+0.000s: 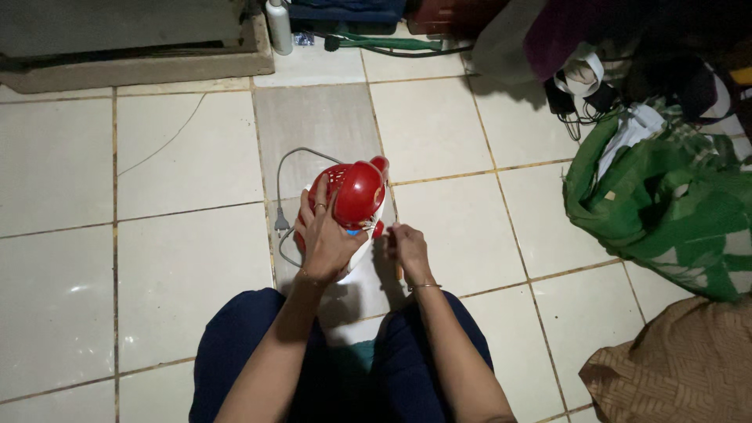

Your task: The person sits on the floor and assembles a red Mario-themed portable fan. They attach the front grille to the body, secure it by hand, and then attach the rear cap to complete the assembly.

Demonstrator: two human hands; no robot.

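A small red and white electric appliance with a grilled red housing stands on the tiled floor in front of my knees. My left hand grips its left side, fingers spread over the red shell. My right hand is closed at the appliance's lower right edge, apparently around a thin tool with an orange handle that is mostly hidden. A grey power cord with a plug loops out from the appliance to the left.
A green cloth bundle and a brown patterned cloth lie at the right. Dark bags and cables sit at the top right. A white bottle and a green hose lie at the top, beside a low concrete ledge.
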